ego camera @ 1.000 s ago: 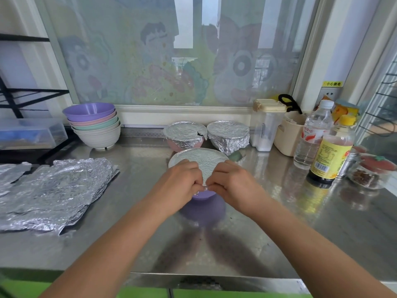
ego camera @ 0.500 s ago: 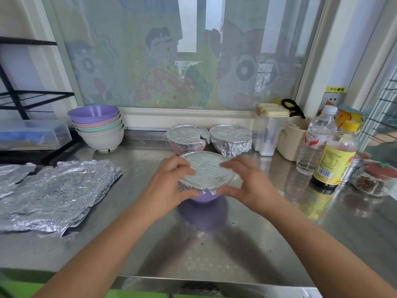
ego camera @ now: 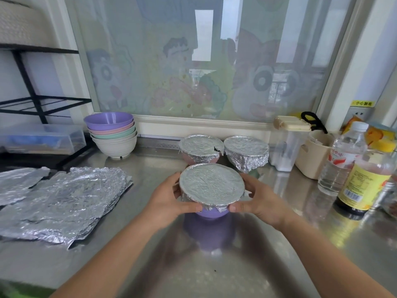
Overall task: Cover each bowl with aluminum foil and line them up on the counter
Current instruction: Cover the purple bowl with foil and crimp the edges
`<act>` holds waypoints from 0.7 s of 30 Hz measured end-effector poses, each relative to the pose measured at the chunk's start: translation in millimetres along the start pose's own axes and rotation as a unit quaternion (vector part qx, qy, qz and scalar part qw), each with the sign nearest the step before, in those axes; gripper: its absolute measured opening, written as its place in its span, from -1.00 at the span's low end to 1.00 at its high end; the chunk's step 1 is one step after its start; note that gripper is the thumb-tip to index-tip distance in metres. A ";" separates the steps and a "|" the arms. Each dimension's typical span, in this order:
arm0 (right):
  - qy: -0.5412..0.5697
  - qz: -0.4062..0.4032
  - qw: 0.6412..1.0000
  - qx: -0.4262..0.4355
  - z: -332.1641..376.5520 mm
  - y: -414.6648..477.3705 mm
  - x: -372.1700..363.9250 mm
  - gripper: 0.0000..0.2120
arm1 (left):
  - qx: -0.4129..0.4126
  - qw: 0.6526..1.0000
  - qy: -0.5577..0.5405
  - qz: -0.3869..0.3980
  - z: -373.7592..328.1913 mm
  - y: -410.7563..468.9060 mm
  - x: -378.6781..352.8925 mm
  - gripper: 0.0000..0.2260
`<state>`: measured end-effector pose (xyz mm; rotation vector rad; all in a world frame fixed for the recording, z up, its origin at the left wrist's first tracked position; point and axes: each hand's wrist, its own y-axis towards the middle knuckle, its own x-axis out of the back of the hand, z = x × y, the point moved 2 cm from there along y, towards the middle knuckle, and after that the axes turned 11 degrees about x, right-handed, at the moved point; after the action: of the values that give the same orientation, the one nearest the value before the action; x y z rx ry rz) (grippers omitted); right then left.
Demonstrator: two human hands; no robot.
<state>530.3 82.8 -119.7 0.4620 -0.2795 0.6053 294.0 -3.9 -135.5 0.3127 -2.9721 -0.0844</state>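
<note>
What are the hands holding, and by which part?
Both hold the purple bowl covered with crinkled aluminium foil: left hand on its left side, right hand on its right, fingers curled around the foil-wrapped rim.

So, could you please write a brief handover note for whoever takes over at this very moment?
Hands: left hand and right hand both grip the purple bowl by its sides; foil is wrapped over its rim.
Done: pink bowl and fully wrapped bowl stand covered, side by side at the back of the counter. The pink bowl's foil is torn at one edge.
Left: line the purple bowl up with them, then cover the stacked bowls with the foil sheets.
</note>
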 end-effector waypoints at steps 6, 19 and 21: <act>0.051 0.005 0.998 0.041 11.4 40.3 -65.6 -0.19 | 0.015 1.000 -0.003 -0.020 -5.7 -13.0 74.2 -0.29; 0.150 -0.093 0.983 0.057 -24.9 196.5 -183.0 -0.21 | 0.100 0.966 -0.227 -0.076 5.7 107.2 182.6 -0.33; 0.147 -0.125 0.980 0.049 -35.3 211.7 -189.4 -0.21 | 0.133 0.949 -0.267 -0.105 18.2 136.3 179.3 -0.30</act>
<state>257.4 163.0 -152.0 0.4864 0.0894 0.4344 90.2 92.1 -117.8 0.7506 -3.4741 0.2521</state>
